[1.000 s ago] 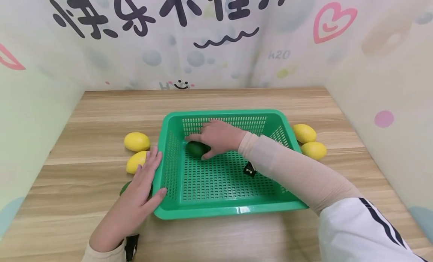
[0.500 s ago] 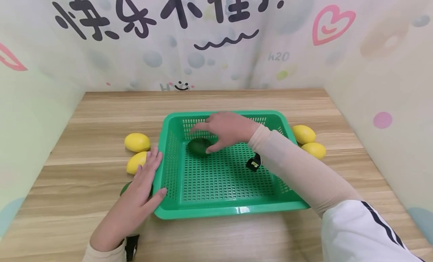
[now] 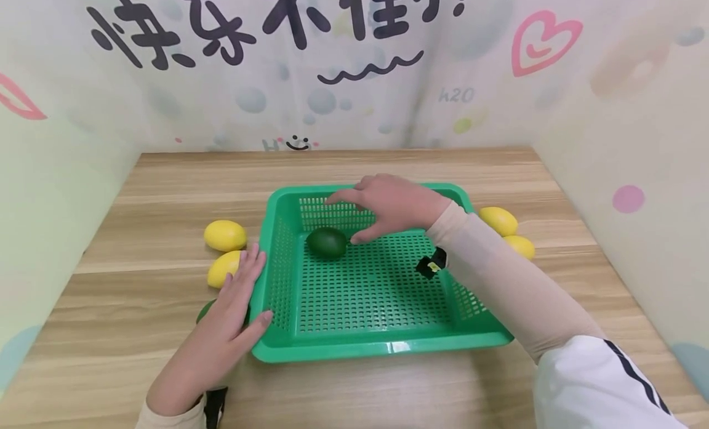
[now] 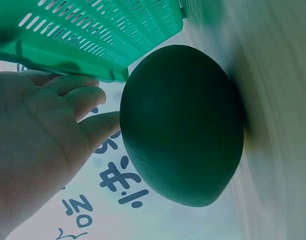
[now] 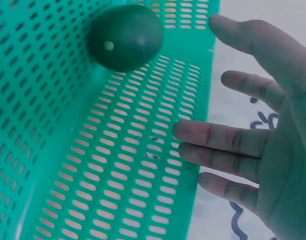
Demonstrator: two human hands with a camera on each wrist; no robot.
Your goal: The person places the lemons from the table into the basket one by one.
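The dark green fruit (image 3: 327, 242) lies inside the green basket (image 3: 388, 348), near its far left corner; the right hand (image 3: 399, 202) is above the basket's far side, fingers apart and holding nothing; the left hand (image 3: 226, 323) rests against the basket's left rim, fingers straight, thumb spread away; a second green fruit (image 4: 183, 125) sits left of the basket, by that hand; 2 yellow lemons (image 3: 224, 236) lie left of the basket; 2 other lemons (image 3: 498, 221) lie to its right.
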